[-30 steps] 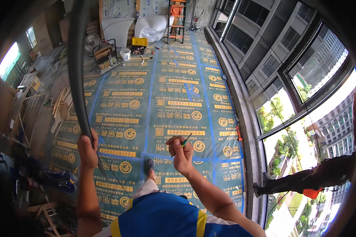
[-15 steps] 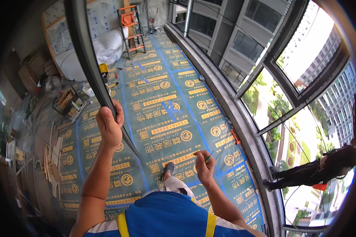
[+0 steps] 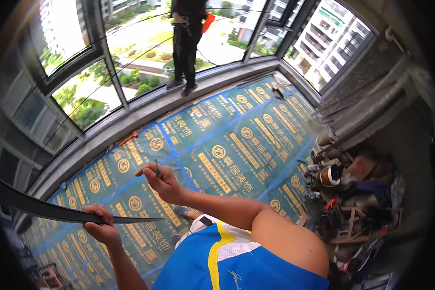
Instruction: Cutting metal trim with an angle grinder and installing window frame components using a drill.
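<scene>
My left hand (image 3: 101, 224) is wrapped round a long, dark, narrow frame bar (image 3: 53, 209). The bar runs from the left rim of the picture and tapers to an end just past the hand, above the floor. In front of my body, my right hand (image 3: 165, 183) grips a small screwdriver (image 3: 157, 171) with a green handle and a thin shaft pointing up. Its index finger stretches out to the left. The screwdriver and the bar are apart.
Another person in dark clothes (image 3: 184, 48) stands on the ledge (image 3: 154, 96) by the tall windows. An orange tool (image 3: 128, 138) lies beside the ledge. Printed green sheeting (image 3: 203, 174) with blue tape covers the floor. Buckets, wood and tools (image 3: 353, 193) are heaped at the right.
My view has turned to the right, bringing the windows and the other person to the top. The bar has swung from upright to nearly level across the left side. Both hands keep their holds.
</scene>
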The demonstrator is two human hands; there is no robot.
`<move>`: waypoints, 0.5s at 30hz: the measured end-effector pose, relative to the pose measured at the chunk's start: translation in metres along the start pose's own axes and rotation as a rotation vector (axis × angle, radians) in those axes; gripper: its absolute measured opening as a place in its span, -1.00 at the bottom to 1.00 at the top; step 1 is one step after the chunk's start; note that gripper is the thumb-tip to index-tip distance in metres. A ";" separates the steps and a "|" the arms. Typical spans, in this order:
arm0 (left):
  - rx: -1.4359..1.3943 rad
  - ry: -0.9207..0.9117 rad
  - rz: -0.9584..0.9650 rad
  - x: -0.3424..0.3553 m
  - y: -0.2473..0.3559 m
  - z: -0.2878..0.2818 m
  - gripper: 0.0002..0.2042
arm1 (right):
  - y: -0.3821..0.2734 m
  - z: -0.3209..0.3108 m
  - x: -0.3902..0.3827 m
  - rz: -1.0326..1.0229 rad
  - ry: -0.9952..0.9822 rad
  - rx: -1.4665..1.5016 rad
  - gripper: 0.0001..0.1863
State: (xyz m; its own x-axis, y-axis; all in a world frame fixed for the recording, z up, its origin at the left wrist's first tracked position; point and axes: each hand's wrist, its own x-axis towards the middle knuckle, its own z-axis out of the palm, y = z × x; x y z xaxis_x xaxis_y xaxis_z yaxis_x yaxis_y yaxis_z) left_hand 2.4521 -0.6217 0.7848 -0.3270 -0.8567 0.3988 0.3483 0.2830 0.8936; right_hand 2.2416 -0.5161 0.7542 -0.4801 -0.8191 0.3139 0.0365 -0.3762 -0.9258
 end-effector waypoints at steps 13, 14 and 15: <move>-0.228 -1.524 0.048 -0.200 -0.009 0.458 -0.78 | -0.324 -0.314 -0.271 -0.778 1.167 -0.872 0.00; -0.311 -1.639 0.055 -0.228 -0.008 0.489 -0.77 | -0.351 -0.320 -0.289 -0.769 1.326 -1.029 0.13; -0.391 -1.697 0.061 -0.257 -0.005 0.518 -0.76 | -0.372 -0.341 -0.319 -0.871 1.265 -1.033 0.12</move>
State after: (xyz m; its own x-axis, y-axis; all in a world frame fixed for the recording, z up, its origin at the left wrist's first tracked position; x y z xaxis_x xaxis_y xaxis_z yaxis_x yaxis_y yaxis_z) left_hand 2.0796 -0.1799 0.7841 -0.6971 0.5879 0.4103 0.4842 -0.0361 0.8742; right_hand 2.0823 0.0332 0.9263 -0.3746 0.3934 0.8396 -0.8014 0.3180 -0.5066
